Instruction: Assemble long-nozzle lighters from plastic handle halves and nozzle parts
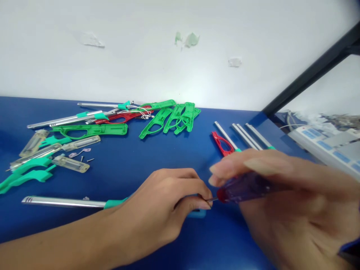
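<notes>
Clear plastic cartridges (71, 163) lie loose, left of the blue handle (198, 214) and beyond it; a silver barrel (64, 202), seemingly joined to the handle, extends leftward; green half-shells (190, 116) lie already separated beyond it. Over the handle the left hand (171, 198) is closed, hiding how far work there has gone. Right and beyond, silver tubes (249, 136) lie apart; just right, the right hand (295, 221) grips a screwdriver (244, 188), its shaft meeting the left hand.

White wall (140, 75) (ragged patches (192, 39)) — blue tabletop (123, 157) below, black bar (309, 75) at right.
</notes>
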Motion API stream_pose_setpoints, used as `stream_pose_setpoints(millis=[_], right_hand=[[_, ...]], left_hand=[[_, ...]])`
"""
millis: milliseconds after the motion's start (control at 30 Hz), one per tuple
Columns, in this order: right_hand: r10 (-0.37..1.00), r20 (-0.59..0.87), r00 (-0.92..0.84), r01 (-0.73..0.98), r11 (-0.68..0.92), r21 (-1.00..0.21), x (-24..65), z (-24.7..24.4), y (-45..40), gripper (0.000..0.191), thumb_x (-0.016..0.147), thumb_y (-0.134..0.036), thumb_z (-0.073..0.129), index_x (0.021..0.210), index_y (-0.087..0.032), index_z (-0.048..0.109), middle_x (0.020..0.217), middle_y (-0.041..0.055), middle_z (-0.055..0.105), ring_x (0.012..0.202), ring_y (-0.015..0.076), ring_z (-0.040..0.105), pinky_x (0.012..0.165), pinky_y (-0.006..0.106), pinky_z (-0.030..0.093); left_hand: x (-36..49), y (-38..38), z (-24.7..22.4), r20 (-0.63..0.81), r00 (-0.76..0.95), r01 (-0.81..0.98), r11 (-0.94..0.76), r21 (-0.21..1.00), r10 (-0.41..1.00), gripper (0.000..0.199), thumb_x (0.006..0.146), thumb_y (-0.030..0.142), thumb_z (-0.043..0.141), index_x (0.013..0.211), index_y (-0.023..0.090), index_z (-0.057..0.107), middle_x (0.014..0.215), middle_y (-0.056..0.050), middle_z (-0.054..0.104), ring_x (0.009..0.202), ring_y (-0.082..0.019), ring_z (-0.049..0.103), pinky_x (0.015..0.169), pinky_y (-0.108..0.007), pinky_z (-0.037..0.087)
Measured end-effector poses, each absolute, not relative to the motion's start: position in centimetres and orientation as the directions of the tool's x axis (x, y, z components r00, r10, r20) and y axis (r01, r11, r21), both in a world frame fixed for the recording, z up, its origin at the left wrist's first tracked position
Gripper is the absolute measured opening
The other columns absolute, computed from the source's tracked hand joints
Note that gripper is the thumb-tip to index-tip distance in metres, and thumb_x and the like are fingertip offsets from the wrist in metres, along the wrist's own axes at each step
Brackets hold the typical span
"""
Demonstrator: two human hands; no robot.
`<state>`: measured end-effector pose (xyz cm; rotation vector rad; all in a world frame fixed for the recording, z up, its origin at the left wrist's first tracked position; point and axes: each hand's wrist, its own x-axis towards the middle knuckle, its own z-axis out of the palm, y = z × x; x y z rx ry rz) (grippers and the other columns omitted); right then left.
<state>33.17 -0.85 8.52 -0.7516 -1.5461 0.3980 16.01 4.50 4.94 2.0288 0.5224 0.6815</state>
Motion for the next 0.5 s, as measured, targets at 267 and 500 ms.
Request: stream_pose_setpoints(millis=[267,500], right_hand=[[0.565,0.817,0.112,0.303,0.764,-0.57,32.6,8.5,0.2,0.031,0.098,-0.015,0.074,0.094,-0.045,0.077,0.084,-0.0139,0.075,0.073,0.0178,0.062,0.06,0.035,0.057],[0.684,0.729,-0.022,0.259,0.708,-0.657,33.4,7.9,-0.5,0.052,0.1,0.001,0.056,0.113,-0.046,0.075,0.106,-0.0115,0.081,0.078,0.0155,0.076,0.062,0.031,0.062]], left_hand=[[16.1,4.3,5.8,0.184,0.79,0.145,-0.47,0.87,0.585,0.023,0.105,0.013,0.053,0.097,0.023,0.073,0.106,0.004,0.076,0.091,-0.01,0.069,0.08,-0.018,0.052],[16.0,4.3,5.7,0.252,0.761,0.14,-0.531,0.836,0.598,0.021,0.103,0.01,0.052,0.094,0.021,0.068,0.087,0.006,0.074,0.075,-0.009,0.068,0.073,-0.019,0.051]])
